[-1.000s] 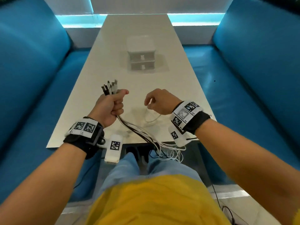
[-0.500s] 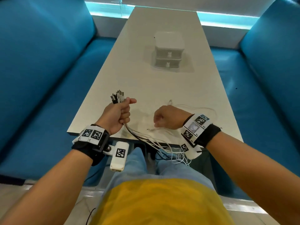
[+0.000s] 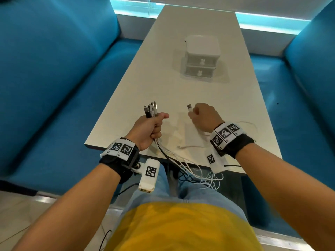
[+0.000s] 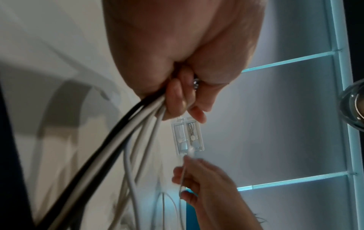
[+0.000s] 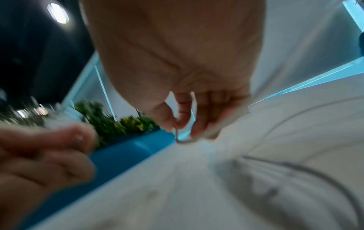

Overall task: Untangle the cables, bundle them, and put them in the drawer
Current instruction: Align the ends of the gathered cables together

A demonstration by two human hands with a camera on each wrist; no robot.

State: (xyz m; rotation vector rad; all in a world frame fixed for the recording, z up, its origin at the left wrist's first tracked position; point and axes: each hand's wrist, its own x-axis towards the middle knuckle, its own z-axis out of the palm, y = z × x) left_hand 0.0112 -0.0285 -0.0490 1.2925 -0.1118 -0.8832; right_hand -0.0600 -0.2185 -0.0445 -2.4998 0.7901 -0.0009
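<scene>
A bunch of cables (image 3: 151, 112) is gripped in the clenched left hand (image 3: 150, 130) above the counter (image 3: 181, 91), while a single white cable's plug (image 3: 189, 107) is pinched by the right hand (image 3: 204, 116) just beside it.

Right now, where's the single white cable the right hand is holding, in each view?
Head: white cable sticks out of the right hand, center, plug pointing up-left.
Left wrist: lower center, thin line running through that hand's fingers.
Right wrist: blurred; plug tip below the fingertips, center.
Shared landmark: the white table, also seen at and.
</scene>
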